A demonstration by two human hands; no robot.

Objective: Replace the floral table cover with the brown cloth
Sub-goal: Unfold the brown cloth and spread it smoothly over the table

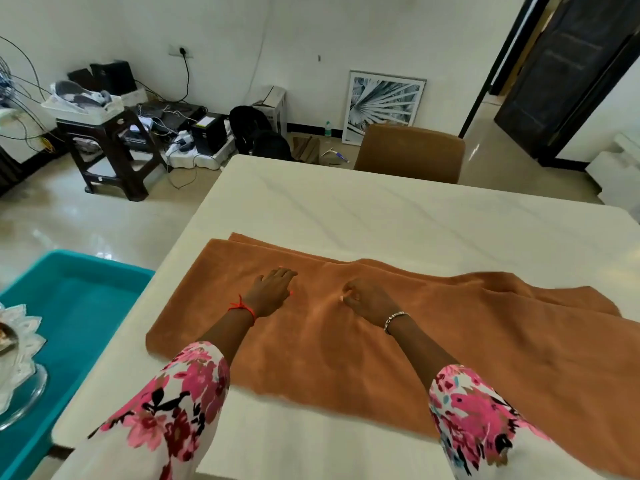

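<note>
The brown cloth [433, 341] lies partly unfolded across the near half of the white marble table [346, 209], its left end still doubled over and its right side rumpled. My left hand [272, 291] rests flat on the cloth, fingers together and pointing away from me. Just to its right, my right hand [365, 299] pinches a small fold of the brown cloth between thumb and fingers. No floral table cover is in view; the floral print I see is on my sleeves.
A teal tub [69, 306] stands on the floor left of the table, with a glass stand [17, 375] near it. A brown chair [412, 152] sits at the table's far side. A dark stool [110, 150], cables and electronics crowd the back left.
</note>
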